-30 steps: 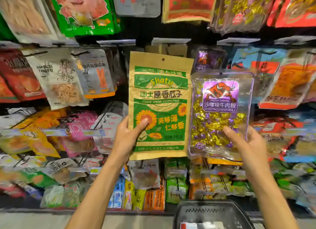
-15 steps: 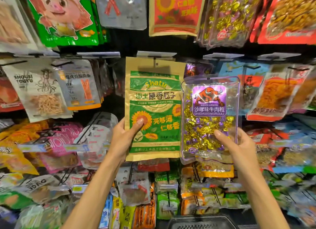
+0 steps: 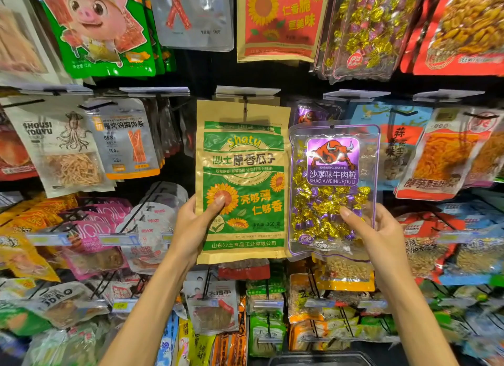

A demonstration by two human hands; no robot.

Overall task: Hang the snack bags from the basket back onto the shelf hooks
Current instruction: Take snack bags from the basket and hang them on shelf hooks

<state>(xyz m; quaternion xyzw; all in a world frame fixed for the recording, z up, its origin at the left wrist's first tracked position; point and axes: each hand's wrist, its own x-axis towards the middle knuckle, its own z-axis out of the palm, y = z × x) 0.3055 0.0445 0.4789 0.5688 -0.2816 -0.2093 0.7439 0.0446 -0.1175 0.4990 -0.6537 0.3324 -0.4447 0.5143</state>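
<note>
Left forearm [image 3: 152,311] and right forearm [image 3: 414,311], slender, both were bare down to the frame edge; left hand [image 3: 192,226], bare, thumbnail short and rounded; right hand [image 3: 381,237], bare too, fingers long, nails cut short, fine creases showed at the knuckles

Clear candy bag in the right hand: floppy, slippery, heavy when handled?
Probably holds its shape: the clear candy bag stands upright though the right hand holds only its lower part. Likely bottom-heavy, since the wrapped candies sit low. Glossy film may be slippery.
</note>
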